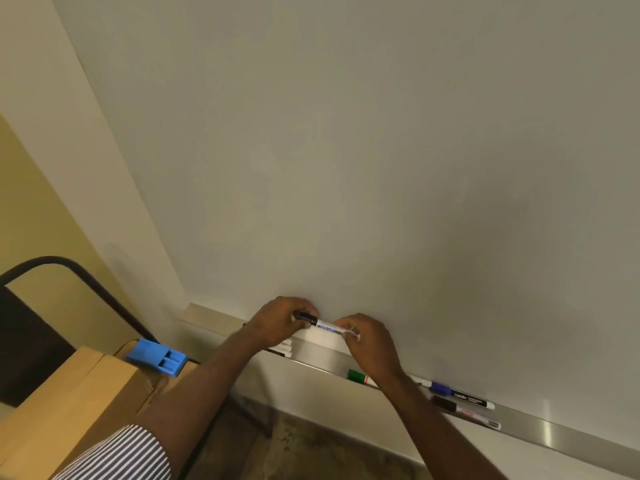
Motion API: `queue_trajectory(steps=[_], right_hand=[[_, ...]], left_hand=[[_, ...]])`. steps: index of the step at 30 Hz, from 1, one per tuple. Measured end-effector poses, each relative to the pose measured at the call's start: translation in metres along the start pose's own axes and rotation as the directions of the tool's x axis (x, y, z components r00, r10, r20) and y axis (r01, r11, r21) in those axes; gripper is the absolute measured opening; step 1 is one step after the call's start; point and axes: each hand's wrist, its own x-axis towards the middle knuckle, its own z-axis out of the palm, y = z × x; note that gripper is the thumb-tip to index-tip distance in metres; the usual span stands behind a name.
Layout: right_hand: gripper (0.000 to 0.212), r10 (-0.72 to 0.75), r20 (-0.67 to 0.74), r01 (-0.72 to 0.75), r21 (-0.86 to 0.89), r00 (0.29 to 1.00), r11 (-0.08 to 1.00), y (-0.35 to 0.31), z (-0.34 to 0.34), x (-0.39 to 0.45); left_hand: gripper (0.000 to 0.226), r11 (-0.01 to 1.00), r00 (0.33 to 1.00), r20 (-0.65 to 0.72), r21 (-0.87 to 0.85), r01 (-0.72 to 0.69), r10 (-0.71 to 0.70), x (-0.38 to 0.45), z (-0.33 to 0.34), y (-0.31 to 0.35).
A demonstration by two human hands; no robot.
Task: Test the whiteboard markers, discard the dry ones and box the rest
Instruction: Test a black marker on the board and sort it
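Observation:
A white marker with a black cap (pixel 323 324) is held level in front of the whiteboard (pixel 346 150), just above the metal tray (pixel 554 433). My left hand (pixel 277 322) grips its black cap end. My right hand (pixel 367 339) pinches the white tail end. In the tray lie a green-capped marker (pixel 358 376), a blue-capped marker (pixel 460 394) and a black-capped marker (pixel 464 412). Several white markers (pixel 284 348) lie in the tray below my left hand, partly hidden by it.
A blue plastic box (pixel 157 357) sits on a cardboard carton (pixel 79 403) at the lower left. A black chair frame (pixel 69 268) stands by the yellow wall. Patterned floor shows below the tray.

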Motion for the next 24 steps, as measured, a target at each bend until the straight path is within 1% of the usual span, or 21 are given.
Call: queue_trajectory(steps=[4, 6, 9, 12, 15, 17, 20, 24], right_hand=[[0.024, 0.141, 0.088, -0.136, -0.062, 0.986, 0.989, 0.027, 0.029, -0.006], [0.028, 0.151, 0.112, -0.141, -0.096, 0.982, 0.985, 0.036, 0.040, -0.011], [0.031, 0.165, 0.136, -0.146, -0.142, 0.977, 0.979, 0.049, 0.055, -0.017], [0.033, 0.182, 0.154, -0.152, -0.187, 0.971, 0.971, 0.056, 0.065, -0.017], [0.034, 0.154, 0.168, -0.112, -0.236, 0.974, 0.965, 0.058, 0.068, -0.015], [0.034, 0.134, 0.183, -0.085, -0.254, 0.974, 0.963, 0.060, 0.070, -0.012], [0.034, 0.112, 0.200, -0.054, -0.274, 0.973, 0.960, 0.061, 0.073, -0.011], [0.036, 0.092, 0.220, -0.021, -0.306, 0.971, 0.952, 0.059, 0.076, -0.014]], left_hand=[[0.020, 0.988, 1.000, 0.019, 0.155, 0.007, -0.010, -0.004, 0.038, -0.019], [0.021, 0.979, 1.000, 0.023, 0.203, 0.008, -0.013, -0.004, 0.056, -0.029], [0.023, 0.976, 1.000, -0.005, 0.215, 0.022, -0.021, -0.005, 0.074, -0.040], [0.020, 0.953, 0.999, 0.019, 0.301, -0.038, 0.034, -0.002, 0.084, -0.045], [0.015, 0.905, 0.997, 0.037, 0.417, -0.080, 0.072, 0.001, 0.095, -0.054], [0.011, 0.862, 0.994, 0.083, 0.496, -0.104, 0.072, 0.003, 0.102, -0.059], [0.013, 0.780, 0.986, 0.122, 0.604, -0.166, 0.116, 0.006, 0.110, -0.066], [0.015, 0.698, 0.976, 0.142, 0.683, -0.216, 0.163, 0.005, 0.112, -0.067]])
